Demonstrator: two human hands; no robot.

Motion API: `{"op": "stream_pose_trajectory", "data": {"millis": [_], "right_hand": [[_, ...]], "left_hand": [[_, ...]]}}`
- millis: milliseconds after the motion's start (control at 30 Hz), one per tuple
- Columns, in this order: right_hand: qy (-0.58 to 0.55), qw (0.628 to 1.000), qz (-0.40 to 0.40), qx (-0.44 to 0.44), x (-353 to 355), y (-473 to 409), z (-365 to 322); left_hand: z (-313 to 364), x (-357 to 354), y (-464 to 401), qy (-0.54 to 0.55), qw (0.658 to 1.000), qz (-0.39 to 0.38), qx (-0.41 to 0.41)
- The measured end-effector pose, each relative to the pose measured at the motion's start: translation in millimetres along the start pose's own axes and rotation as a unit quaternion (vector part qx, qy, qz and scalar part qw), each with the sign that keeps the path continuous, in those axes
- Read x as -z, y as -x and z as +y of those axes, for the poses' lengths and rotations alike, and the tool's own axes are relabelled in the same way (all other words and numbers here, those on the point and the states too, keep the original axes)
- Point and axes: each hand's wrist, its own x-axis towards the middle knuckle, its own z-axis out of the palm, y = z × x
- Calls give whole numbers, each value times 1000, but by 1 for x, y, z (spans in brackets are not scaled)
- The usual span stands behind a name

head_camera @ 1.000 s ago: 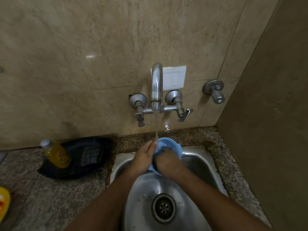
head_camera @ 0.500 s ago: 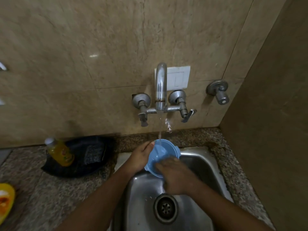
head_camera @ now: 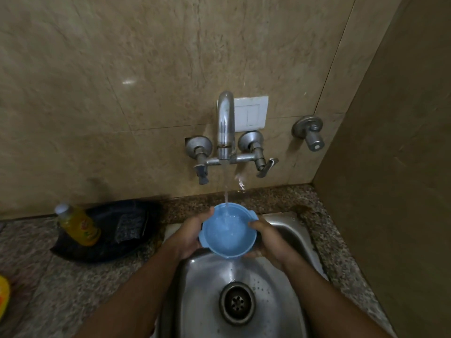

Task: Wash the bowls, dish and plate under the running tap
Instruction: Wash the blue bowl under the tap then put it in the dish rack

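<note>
So the blue bowl (head_camera: 228,231) is up over the steel sink (head_camera: 288,230), right under the tap (head_camera: 225,125), with the stream landing inside it and water pooling at the bottom; it's tipped a bit toward the camera and a thin trickle spills off the near lip toward the drain (head_camera: 237,304). It looks like thin plastic, so I'd guess light and fairly stiff, not something that cracks if it slips, but wet and probably slick; the water collecting in it adds weight that shifts when you tilt it. The left hand (head_camera: 189,236) has its grip curled round the left wall, thumb up by the rim; the right hand (head_camera: 267,240) has its grip wrapped round the right side the same way, thumb on the rim; neither is spread flat. There's a little tab handle at the far right rim, and honestly the rim and that tab look like the safest spots to hold, since the smooth outer wall gives the least purchase. Over on the granite surface (head_camera: 48,289) sit a yellow bottle (head_camera: 79,225) and a black tray (head_camera: 109,242); no other dishes in view.
</note>
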Motion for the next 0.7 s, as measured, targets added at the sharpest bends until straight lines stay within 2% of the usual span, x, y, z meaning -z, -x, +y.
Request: {"op": "stream_pose_trajectory", "data": {"millis": [100,167,300,433,600,700], "right_hand": [[-54,995,70,53,-11,-5,-2],[-73,991,108,42,-12,-5,2],[-36,996,81,3,-15,4,22],[-64,996,61,19,-30,0,19],[-106,986,122,38,-22,-1,12],[-84,990,116,21,-17,2,25]], "left_hand": [[6,-2,-2,-60,997,37,-42],[1,0,0,-116,992,50,-18],[-19,10,10,-104,992,68,28],[-17,19,10,-66,992,108,-27],[0,7,6,-114,990,73,-52],[-8,9,6,-122,990,58,-40]]}}
